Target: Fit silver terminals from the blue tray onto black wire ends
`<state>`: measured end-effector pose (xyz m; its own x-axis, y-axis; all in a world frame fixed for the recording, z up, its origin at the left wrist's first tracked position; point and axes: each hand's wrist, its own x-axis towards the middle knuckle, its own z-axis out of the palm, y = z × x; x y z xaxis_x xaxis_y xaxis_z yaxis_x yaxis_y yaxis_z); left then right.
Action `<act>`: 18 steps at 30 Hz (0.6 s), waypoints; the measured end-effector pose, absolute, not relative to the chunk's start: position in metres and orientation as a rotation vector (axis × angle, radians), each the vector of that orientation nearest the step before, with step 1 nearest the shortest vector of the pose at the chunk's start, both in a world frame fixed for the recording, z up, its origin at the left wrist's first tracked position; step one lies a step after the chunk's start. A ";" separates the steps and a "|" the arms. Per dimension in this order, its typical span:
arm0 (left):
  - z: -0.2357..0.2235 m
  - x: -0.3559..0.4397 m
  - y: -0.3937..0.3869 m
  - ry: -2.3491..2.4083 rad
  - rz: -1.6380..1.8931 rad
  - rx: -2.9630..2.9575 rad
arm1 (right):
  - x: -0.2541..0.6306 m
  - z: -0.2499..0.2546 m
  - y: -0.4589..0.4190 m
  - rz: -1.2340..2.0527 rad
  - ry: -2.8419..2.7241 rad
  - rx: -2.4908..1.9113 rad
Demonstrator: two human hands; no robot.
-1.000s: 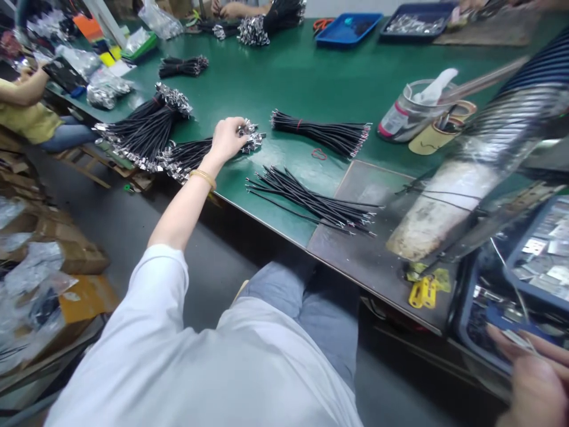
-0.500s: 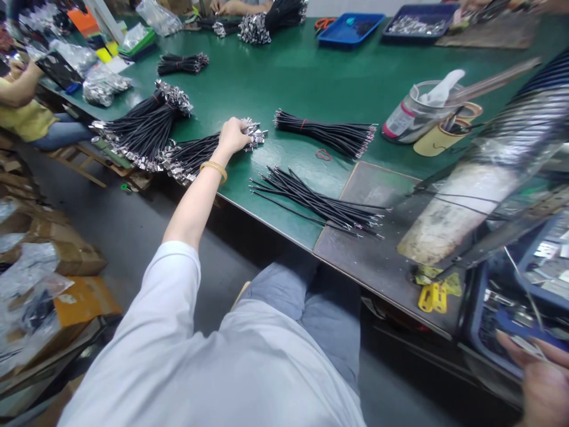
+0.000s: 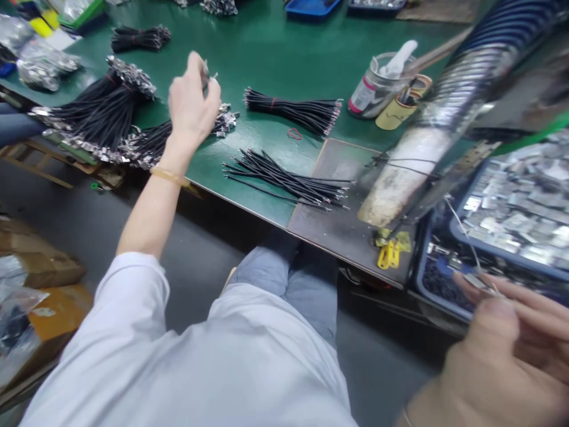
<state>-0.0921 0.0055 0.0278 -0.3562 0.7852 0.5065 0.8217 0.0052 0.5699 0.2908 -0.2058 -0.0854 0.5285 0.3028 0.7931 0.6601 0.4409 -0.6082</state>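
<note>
My left hand [image 3: 191, 107] is raised over a pile of black cables with metal ends [image 3: 153, 139]. Its fingers are curled round something small and greyish that I cannot make out. At lower right, my right hand [image 3: 502, 350] pinches a small flat metal piece [image 3: 476, 281] between thumb and fingers, near a blue bin [image 3: 422, 284]. Between the hands, loose black cables [image 3: 284, 178] lie across the green table and a dark board [image 3: 324, 172]. Behind them is a black cable bundle [image 3: 293, 112] tied in red, with a red rubber band [image 3: 294, 134] beside it.
A thick ducting hose [image 3: 427, 148] slants down over the board at right. Behind it stand a clear jar [image 3: 371, 89] and a tan cup [image 3: 395, 112]. A tray of metal parts [image 3: 520, 201] lies far right. More tied cables [image 3: 102, 112] lie at left.
My left hand has lifted off the metal ends of the cable pile. My right hand has come further into view with the metal piece. The view has shifted right.
</note>
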 end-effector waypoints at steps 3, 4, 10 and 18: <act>0.030 -0.054 -0.055 -1.783 -1.383 -2.258 | 0.268 -0.066 -0.204 -0.455 -1.153 -1.096; 0.024 -0.038 -0.078 -1.591 -1.498 -2.436 | 0.260 -0.059 -0.208 -0.423 -1.181 -1.097; -0.043 0.059 -0.175 -1.961 -2.298 -3.144 | 0.234 -0.045 -0.233 0.032 -1.408 -1.331; -0.048 0.104 -0.180 -2.285 -2.751 -3.012 | 0.243 -0.060 -0.227 0.553 -1.336 -1.273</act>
